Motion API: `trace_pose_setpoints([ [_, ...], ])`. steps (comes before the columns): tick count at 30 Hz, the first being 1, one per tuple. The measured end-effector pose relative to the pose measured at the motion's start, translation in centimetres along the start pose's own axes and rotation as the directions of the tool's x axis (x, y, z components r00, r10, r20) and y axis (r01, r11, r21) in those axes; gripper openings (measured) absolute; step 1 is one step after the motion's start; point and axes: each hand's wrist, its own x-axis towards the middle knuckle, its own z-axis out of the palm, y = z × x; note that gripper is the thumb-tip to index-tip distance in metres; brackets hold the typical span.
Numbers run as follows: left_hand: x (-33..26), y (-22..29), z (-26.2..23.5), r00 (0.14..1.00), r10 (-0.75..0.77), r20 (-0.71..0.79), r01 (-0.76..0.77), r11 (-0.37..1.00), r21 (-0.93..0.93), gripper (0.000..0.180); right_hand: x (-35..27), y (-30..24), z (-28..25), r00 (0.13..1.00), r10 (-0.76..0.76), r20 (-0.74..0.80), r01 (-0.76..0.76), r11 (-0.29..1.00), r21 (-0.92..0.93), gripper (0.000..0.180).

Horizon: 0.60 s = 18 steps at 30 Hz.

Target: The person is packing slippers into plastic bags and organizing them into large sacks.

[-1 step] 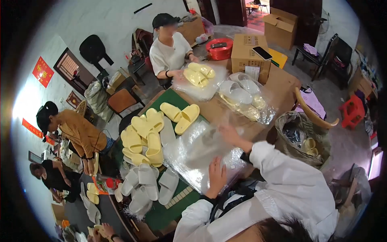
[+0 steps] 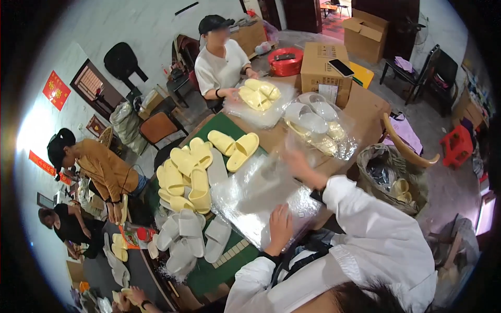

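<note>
My left hand (image 2: 281, 228) rests flat, fingers extended, on the near edge of a stack of clear plastic bags (image 2: 245, 201). Smeared by motion, my right hand (image 2: 302, 171) hovers over the stack's far right side. A blurred translucent film shows by its fingertips, and I cannot make out whether they grip it. Left of the bags lie several yellow slippers (image 2: 200, 190), with a yellow pair (image 2: 243, 152) apart from them at the stack's far edge. Closer to me are several light grey slippers (image 2: 191, 233). Bagged grey and yellow slippers (image 2: 313, 122) lie beyond my right hand.
Across the table, a person (image 2: 222, 65) holds yellow slippers (image 2: 258, 94) over more plastic bags. A cardboard box (image 2: 324, 68) bears a phone (image 2: 341, 68), beside a red round container (image 2: 285, 61). On my right stands an open sack (image 2: 391, 177). Other people work at a dark table (image 2: 146, 279) on the left.
My right hand has shifted slightly away from me over the bags. My left hand stays on the stack. The yellow slippers in the person's hands across the table have moved slightly.
</note>
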Motion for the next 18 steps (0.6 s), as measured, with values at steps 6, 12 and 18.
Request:
trace_pose_setpoints([
  [6, -6.8, -5.2, 4.2, 0.895, -0.310, 0.320, 0.114, 0.854, 0.508, 0.041, 6.1, -11.7, -5.6, 0.842, -0.537, -0.055, 0.431, 0.729, -0.532, 0.021],
  [12, -10.6, -7.6, 7.6, 0.929, -0.313, 0.198, 0.138, 0.788, 0.600, 0.043, -0.2, -1.0, -2.3, 0.948, -0.186, -0.258, 0.004, 0.817, -0.576, 0.042],
  [18, -11.5, -7.7, 8.7, 0.941, -0.320, 0.112, 0.190, 0.772, 0.607, 0.042, -15.1, 5.4, 4.8, 0.654, -0.103, 0.750, 0.569, 0.720, -0.398, 0.057],
])
